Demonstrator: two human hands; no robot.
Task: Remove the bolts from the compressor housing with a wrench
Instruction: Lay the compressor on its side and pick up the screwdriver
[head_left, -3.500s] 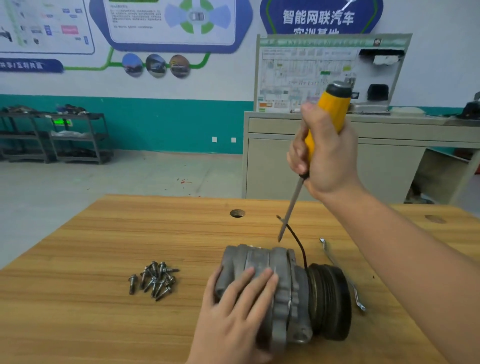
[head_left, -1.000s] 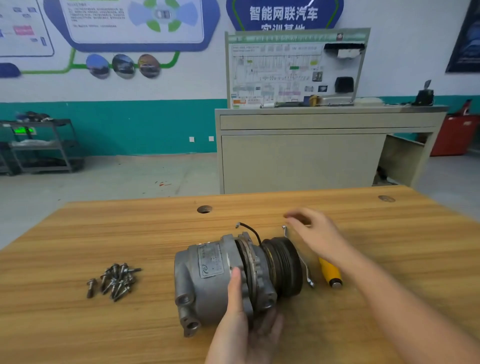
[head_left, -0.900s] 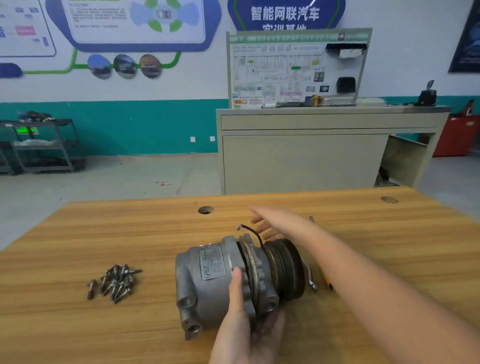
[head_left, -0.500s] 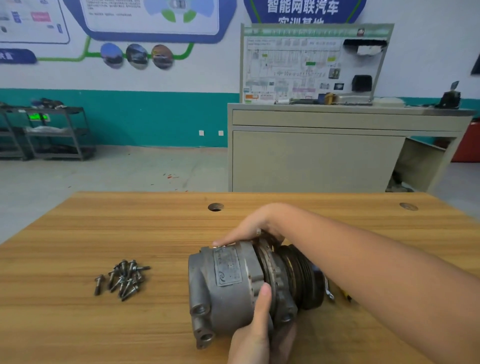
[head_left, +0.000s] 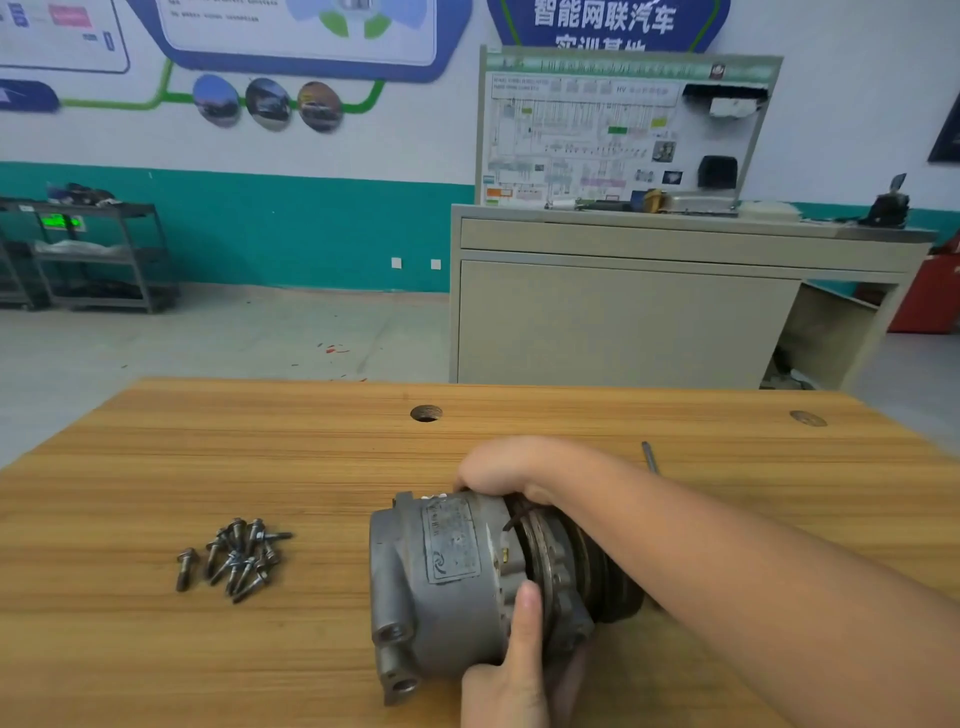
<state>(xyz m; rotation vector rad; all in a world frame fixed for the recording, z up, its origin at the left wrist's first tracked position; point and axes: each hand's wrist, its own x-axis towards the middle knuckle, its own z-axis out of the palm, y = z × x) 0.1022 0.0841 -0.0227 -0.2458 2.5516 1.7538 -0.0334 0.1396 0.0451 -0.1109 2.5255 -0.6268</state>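
A grey metal compressor housing (head_left: 441, 582) with a black pulley (head_left: 615, 587) at its right end lies on its side on the wooden table (head_left: 260, 457). My left hand (head_left: 519, 670) grips its near side, thumb up against the flange. My right hand (head_left: 506, 470) curls over its far top edge, my forearm crossing above the pulley. Several loose bolts (head_left: 236, 558) lie in a pile to the left. The wrench is hidden behind my right arm.
A dark screwdriver tip (head_left: 649, 457) pokes out behind my right forearm. The table has a round hole (head_left: 426, 413) at the back middle and another (head_left: 808, 418) at the back right. Beyond stand a beige cabinet (head_left: 623, 312) and a metal shelf rack (head_left: 93, 254).
My right hand put down the yellow-handled screwdriver on the right, then reached left onto the compressor's far top edge. The compressor has been turned so its label faces up.
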